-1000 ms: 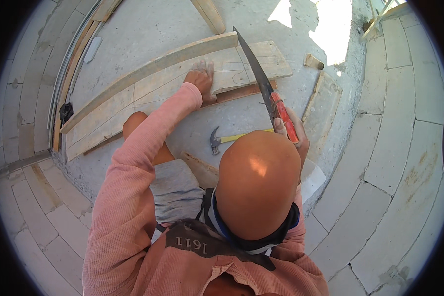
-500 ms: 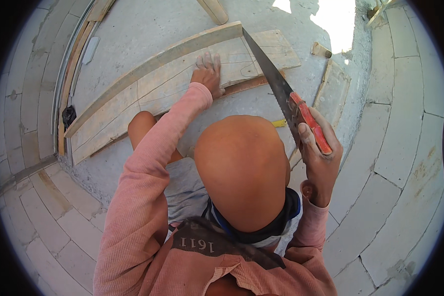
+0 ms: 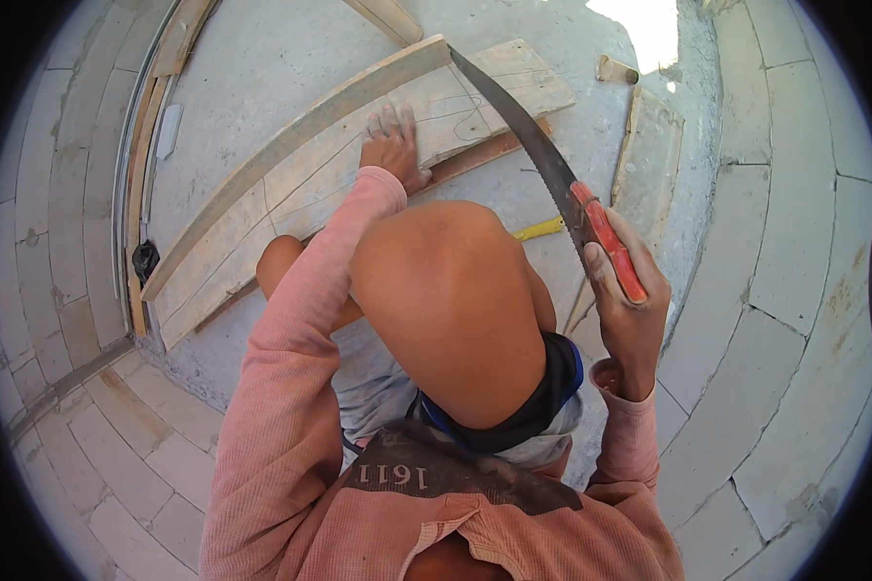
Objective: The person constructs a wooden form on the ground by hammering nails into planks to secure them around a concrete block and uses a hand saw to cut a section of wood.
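Note:
My left hand (image 3: pixel 394 147) lies flat on a wide wooden board (image 3: pixel 300 184) marked with dark pencil lines, its fingers pointing toward the far edge. Along that far edge a narrow plank (image 3: pixel 305 116) stands on its side. In my right hand (image 3: pixel 632 310) is the red handle of a handsaw (image 3: pixel 533 136), teeth facing left. The long dark blade slants up and left over the board's right part. Its tip is at the right end of the narrow plank; whether it touches cannot be made out. My bent knee covers the near middle.
A reddish-brown wooden piece (image 3: pixel 475 162) shows under the board. Right of it lie a yellow strip (image 3: pixel 539 229), a dusty flat panel (image 3: pixel 649 160) and a short offcut (image 3: pixel 617 70). Another timber (image 3: pixel 386 17) lies beyond the plank. Pale block walls (image 3: pixel 794 194) rise on both sides.
The view has shifted, so the boards appear a little farther left and my knee has swung left. The saw blade looks more bowed, its tip still by the plank's end. Both hands keep their places.

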Demonstrator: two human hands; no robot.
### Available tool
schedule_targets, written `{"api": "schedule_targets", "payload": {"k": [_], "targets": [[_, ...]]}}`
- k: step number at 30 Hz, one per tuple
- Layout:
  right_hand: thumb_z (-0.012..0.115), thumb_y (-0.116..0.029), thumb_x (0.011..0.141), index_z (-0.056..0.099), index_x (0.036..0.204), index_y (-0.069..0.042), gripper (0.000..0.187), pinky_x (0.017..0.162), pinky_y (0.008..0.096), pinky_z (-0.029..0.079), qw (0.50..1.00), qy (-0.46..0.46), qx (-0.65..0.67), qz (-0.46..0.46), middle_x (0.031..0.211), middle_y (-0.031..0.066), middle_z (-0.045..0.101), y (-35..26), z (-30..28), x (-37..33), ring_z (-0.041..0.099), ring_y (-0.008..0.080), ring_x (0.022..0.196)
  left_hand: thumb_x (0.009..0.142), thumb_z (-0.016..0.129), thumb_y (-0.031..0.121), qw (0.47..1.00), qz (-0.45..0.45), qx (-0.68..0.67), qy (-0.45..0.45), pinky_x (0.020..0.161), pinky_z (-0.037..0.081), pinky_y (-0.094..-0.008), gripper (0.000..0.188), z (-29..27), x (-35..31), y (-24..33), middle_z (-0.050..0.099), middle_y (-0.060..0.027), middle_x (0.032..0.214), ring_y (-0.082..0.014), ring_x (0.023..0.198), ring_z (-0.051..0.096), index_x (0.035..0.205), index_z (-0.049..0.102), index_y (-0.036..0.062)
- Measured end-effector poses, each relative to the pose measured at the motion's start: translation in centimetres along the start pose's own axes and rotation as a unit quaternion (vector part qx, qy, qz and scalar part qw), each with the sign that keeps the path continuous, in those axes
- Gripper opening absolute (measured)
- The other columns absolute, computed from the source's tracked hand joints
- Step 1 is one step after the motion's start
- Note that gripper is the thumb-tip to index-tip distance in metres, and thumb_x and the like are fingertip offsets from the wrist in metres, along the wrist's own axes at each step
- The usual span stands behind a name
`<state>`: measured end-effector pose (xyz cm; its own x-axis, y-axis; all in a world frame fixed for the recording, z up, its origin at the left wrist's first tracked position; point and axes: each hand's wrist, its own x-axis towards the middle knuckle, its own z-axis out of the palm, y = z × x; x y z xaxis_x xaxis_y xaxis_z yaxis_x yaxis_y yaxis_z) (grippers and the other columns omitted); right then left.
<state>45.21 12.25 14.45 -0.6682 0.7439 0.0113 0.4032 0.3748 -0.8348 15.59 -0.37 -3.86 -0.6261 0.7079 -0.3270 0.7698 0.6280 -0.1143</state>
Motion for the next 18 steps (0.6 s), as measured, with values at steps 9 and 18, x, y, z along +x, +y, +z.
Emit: {"api": "schedule_targets", "payload": {"k": [9,18], "targets": [[0.073,-0.017,0.097,0.064,0.134,0.001,0.042,0.083,0.0329,0.056,0.999,-0.039,-0.006,-0.025,0.114,0.0173,0.075,0.6,-0.6,-3.7,0.074,0.0227,0.099,0.078,0.077,0.054,1.0,0.001,0.005,-0.025,0.118,0.036,-0.0544,0.118,0.0,0.1,-0.2,0.026,-0.0344,0.162,-0.0526,0.147,0.034,0.162,0.016,-0.0011],[0.07,-0.015,0.095,0.064,0.132,-0.004,0.039,0.081,0.0406,0.057,0.994,-0.006,0.046,-0.1,0.112,0.0239,0.072,4.7,8.7,7.4,0.071,0.0414,0.1,0.077,0.079,0.054,1.0,0.004,0.005,-0.02,0.119,0.035,-0.0552,0.12,0.2,0.6,1.0,0.024,-0.0333,0.164,-0.0524,0.148,0.032,0.162,0.015,-0.0008]]}}
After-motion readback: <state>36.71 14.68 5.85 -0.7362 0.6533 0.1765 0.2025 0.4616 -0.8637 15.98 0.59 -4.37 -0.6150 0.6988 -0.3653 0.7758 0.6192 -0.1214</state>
